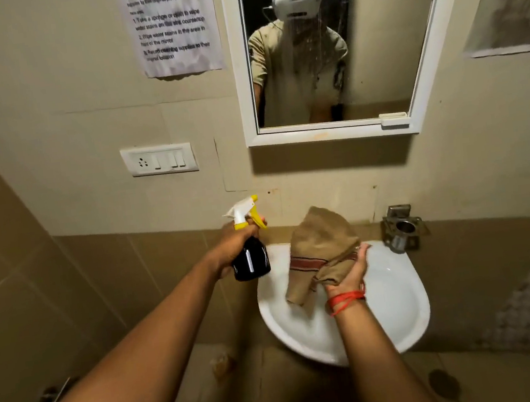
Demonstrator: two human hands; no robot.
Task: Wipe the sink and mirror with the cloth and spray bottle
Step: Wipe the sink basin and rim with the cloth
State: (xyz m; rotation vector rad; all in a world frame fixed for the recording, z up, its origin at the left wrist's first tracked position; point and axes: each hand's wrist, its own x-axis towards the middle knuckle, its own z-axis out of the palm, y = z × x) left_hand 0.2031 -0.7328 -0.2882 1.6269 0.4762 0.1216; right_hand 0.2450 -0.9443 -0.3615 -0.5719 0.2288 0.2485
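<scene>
A white wall-mounted sink point(400, 304) sits below a white-framed mirror point(382, 52) streaked with drips. My left hand point(232, 248) grips a dark spray bottle point(252, 262) with a white and yellow trigger head, held upright over the sink's left rear edge, nozzle pointing up towards the mirror. My right hand point(352, 273) is raised over the basin and holds a tan cloth point(321, 247) with a red stripe; the cloth bunches upward and hangs down on the left. The tap is hidden behind the cloth.
A printed instruction sheet point(172, 25) is taped to the wall left of the mirror. A white switch and socket panel point(160, 159) sits below it. A metal holder point(402, 230) is fixed to the wall right of the sink. Tiled walls close in on both sides.
</scene>
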